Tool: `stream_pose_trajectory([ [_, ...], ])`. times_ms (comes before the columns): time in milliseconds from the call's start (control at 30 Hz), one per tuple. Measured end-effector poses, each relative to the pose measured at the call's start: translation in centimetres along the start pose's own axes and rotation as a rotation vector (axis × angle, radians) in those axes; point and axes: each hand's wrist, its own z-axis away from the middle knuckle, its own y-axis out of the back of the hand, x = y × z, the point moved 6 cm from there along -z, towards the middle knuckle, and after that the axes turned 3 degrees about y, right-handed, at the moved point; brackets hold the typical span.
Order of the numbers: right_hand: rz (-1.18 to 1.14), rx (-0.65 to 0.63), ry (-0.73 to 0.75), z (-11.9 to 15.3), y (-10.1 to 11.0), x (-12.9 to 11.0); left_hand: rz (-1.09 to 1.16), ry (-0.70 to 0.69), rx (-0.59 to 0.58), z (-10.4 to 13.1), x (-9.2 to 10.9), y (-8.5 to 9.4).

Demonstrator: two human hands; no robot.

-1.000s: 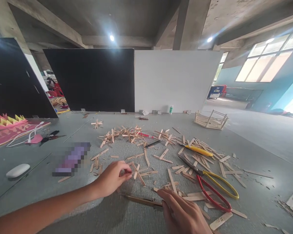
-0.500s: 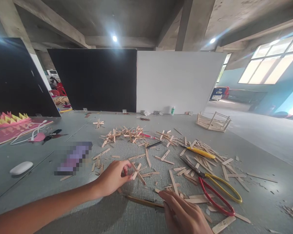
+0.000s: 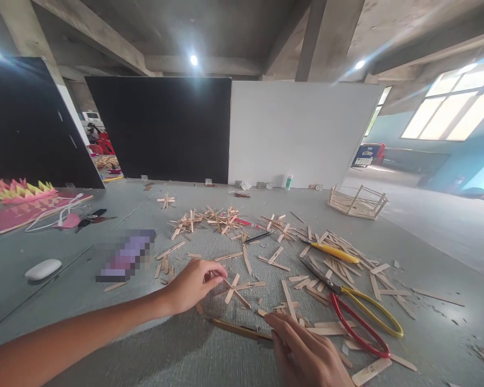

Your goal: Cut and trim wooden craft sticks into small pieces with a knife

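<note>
My left hand (image 3: 197, 285) is closed, thumb and forefinger pinching one arm of a star of crossed craft sticks (image 3: 232, 288) just above the tabletop. Lower right, my right hand (image 3: 304, 346) is curled around the rear end of long brass-coloured tweezers (image 3: 237, 328), whose tip points left. The palm hides the rest of them. By its fingertips lies the end of a small craft stick (image 3: 262, 313). Loose craft sticks (image 3: 288, 298) lie between and beyond the hands.
Red-and-yellow-handled shears (image 3: 358, 317), a yellow-handled cutter (image 3: 334, 252) and a black pen (image 3: 258, 237) lie among the sticks. Farther back stand a stick-built frame (image 3: 357, 203) and a small glue bottle (image 3: 289, 181). At left are a blurred-out phone (image 3: 127, 255) and a white case (image 3: 43, 269).
The crossed sticks have turned in my left fingers, and the left hand has shifted slightly right and up. My right hand stays nearly still. The whole view has drifted slightly.
</note>
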Motion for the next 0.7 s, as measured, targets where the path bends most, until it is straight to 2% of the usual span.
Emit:
stream_pose_trajectory([
  [167,0.006,-0.03,-0.018,0.1,-0.2,0.1,-0.004,-0.021,0.051,0.3,1.1,0.9],
  [433,0.024,-0.029,0.001,0.0,0.0,-0.1,-0.08,-0.08,0.187,0.2,2.3,3.5],
  [600,0.009,-0.027,0.0,0.2,-0.1,-0.1,-0.163,-0.142,0.19,0.0,2.9,5.0],
  [700,0.014,-0.05,-0.016,0.2,0.0,-0.3,-0.203,-0.203,0.135,-0.1,3.3,5.1],
])
